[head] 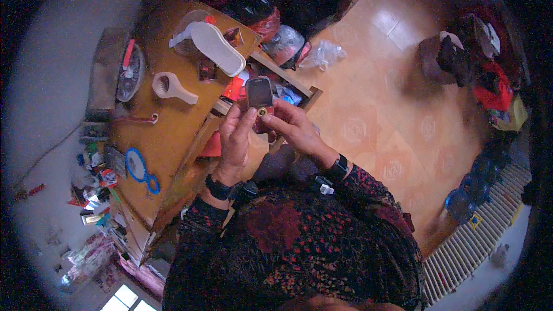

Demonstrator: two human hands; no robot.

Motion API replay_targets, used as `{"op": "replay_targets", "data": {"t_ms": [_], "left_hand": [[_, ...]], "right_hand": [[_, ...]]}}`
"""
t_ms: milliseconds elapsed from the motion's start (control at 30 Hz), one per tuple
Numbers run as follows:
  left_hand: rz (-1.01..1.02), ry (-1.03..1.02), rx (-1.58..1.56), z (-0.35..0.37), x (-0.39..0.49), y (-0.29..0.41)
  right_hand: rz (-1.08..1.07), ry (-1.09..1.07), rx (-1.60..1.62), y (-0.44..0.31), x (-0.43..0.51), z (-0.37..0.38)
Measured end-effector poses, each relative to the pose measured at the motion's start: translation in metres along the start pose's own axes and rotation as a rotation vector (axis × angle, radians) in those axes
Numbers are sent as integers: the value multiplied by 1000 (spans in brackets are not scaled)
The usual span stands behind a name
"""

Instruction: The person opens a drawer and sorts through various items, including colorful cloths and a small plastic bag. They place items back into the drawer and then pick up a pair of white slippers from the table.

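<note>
Both my hands hold a red and dark keypad mobile phone upright in front of me, its screen dark. My left hand grips its left side, with the thumb beside the round gold-coloured button. From the right, my right hand supports the phone, thumb on the lower keypad area. Beyond the phone is an open wooden drawer with red and blue packets in it. A pair of pale insoles lies on the wooden desk, reaching out towards the drawer.
On the desk are a beige funnel-shaped holder, a blue-framed mirror and a round clear-lidded container. Clear plastic bags lie beyond the drawer. A white radiator and a red bag are at the right.
</note>
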State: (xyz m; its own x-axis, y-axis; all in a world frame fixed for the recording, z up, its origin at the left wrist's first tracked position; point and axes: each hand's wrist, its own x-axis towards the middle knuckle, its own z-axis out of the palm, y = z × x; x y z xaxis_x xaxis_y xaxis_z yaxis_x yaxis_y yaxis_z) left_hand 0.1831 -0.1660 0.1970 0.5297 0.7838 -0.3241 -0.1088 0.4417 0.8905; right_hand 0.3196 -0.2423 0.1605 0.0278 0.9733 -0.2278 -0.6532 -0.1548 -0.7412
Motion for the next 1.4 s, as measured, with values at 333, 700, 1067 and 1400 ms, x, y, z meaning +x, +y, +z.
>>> {"op": "replay_targets", "data": {"t_ms": [333,700,1067,1400], "left_hand": [[-17,-9,2,-4,0,-11],[-3,21,73,-14,-2,-20],[134,-57,202,-2,-6,-6],[287,76,379,28,0,-9]], "right_hand": [[-2,60,-127,10,3,-7],[17,0,-164,24,7,-17],[-269,106,-469,17,2,-22],[-658,259,-989,4,5,-22]]}}
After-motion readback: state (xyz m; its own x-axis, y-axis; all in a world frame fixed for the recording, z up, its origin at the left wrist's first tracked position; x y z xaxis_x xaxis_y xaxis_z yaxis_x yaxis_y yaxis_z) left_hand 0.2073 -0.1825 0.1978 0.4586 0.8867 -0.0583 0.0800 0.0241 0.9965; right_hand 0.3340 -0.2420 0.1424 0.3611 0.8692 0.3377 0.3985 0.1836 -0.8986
